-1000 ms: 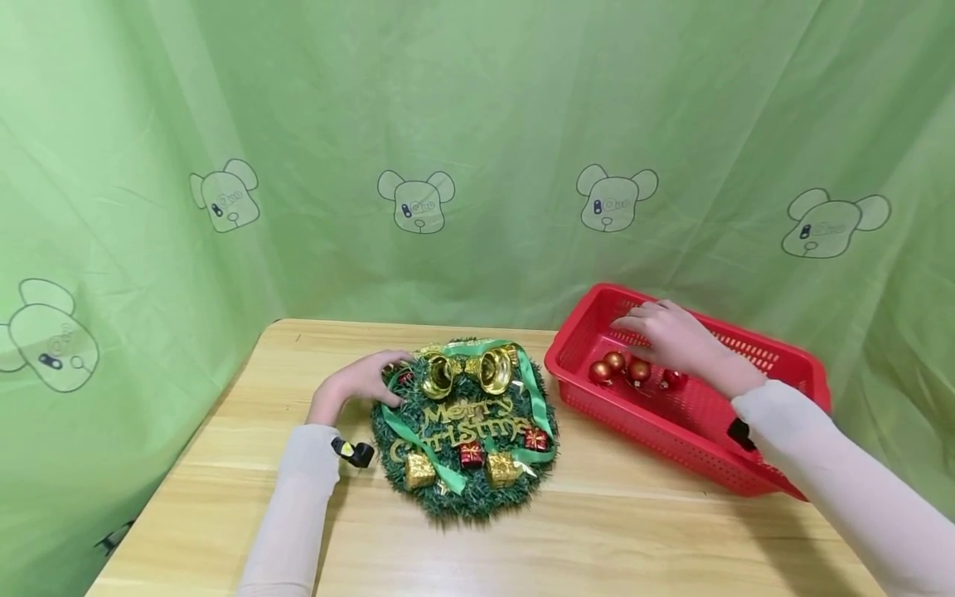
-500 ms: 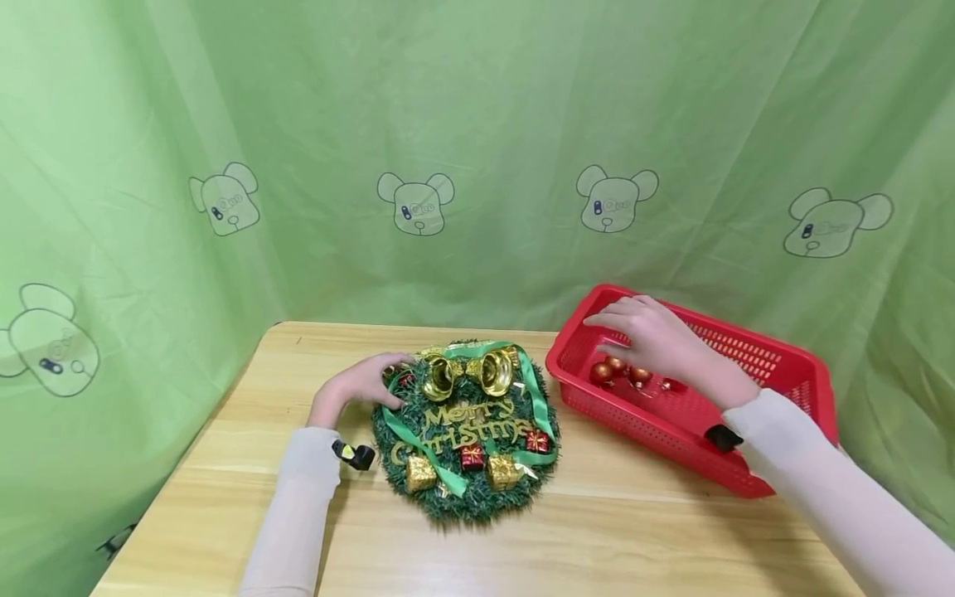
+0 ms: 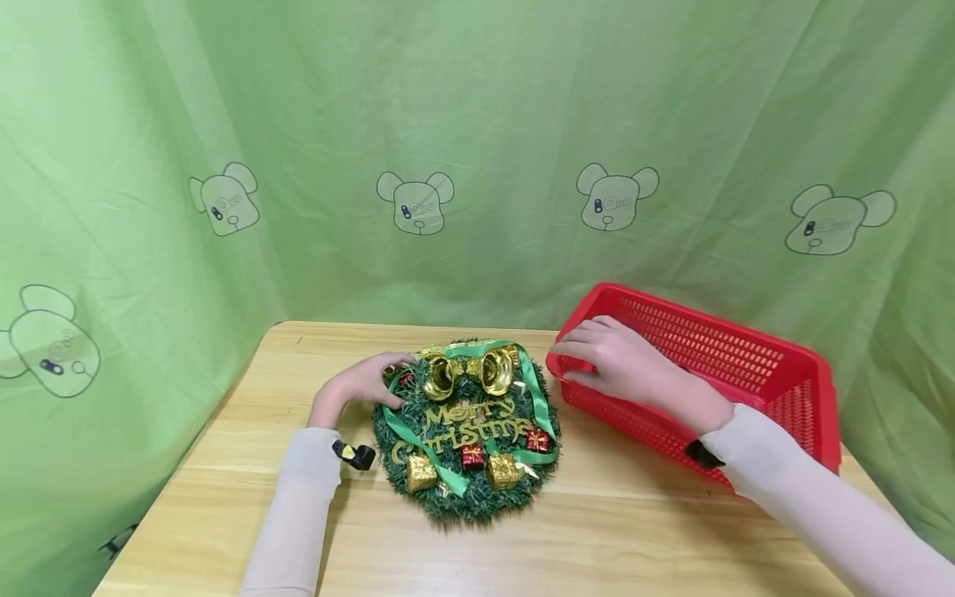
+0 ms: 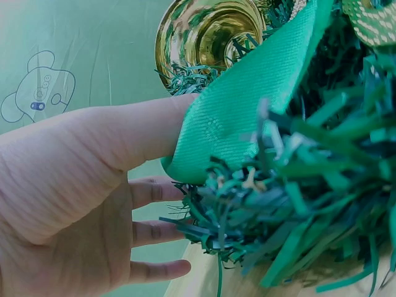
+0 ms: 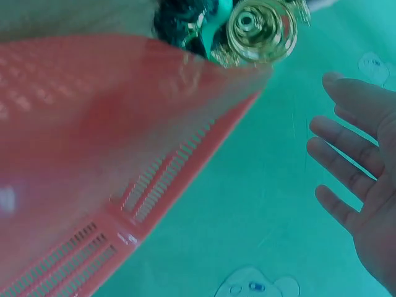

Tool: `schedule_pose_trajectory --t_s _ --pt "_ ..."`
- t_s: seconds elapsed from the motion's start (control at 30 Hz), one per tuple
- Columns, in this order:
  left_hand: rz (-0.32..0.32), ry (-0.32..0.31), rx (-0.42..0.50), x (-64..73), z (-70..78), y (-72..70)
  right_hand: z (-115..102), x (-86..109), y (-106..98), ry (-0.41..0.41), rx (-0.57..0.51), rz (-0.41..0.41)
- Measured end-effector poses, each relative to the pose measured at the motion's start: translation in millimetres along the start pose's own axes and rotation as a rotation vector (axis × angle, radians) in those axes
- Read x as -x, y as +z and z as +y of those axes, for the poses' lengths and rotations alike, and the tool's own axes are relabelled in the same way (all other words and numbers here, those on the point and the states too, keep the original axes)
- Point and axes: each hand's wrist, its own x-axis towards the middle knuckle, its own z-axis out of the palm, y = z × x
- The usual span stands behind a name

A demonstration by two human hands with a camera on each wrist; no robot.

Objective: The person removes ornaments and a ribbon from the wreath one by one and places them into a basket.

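A round green tinsel wreath [image 3: 477, 499] lies on the table, dressed with gold bells [image 3: 495, 373], gold "Merry Christmas" lettering [image 3: 468, 427], small gift boxes [image 3: 503, 471] and green ribbon. My left hand [image 3: 367, 383] grips its left edge. In the left wrist view the thumb tip is hidden behind the green ribbon [image 4: 241, 108], and the other fingers reach around the tinsel edge below. Over the left end of a red plastic basket [image 3: 701, 319] hovers my right hand [image 3: 622, 369]. The right wrist view shows that hand's spread fingers [image 5: 346, 142] with nothing between them.
The basket stands at the wreath's right, its slotted walls angled across the table [image 3: 597, 531]. A green curtain [image 3: 507, 274] with printed bear heads hangs right behind the table and along both sides.
My right hand has moved left within the basket, toward its left end, and now covers the red ornament balls seen before. The left hand and the wreath have stayed put.
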Motion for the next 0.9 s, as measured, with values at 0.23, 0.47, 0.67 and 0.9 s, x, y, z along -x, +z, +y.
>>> schedule_pose_trajectory --t_s 0.23,0.47,0.67,0.9 --pt "0.003 -0.001 0.012 0.4 -0.4 0.2 -9.4 -1.7 20.9 -0.076 0.01 -0.001" --pt "0.001 0.011 0.013 -0.1 -0.1 -0.9 -13.1 -2.7 34.5 -0.106 0.013 -0.049" --pt "0.002 0.008 -0.003 0.1 0.0 -1.8 -14.0 -3.6 45.4 -0.135 0.047 -0.096" --pt "0.004 0.002 0.008 -0.6 -1.4 0.6 -17.6 -3.4 54.7 -0.178 0.093 -0.126"
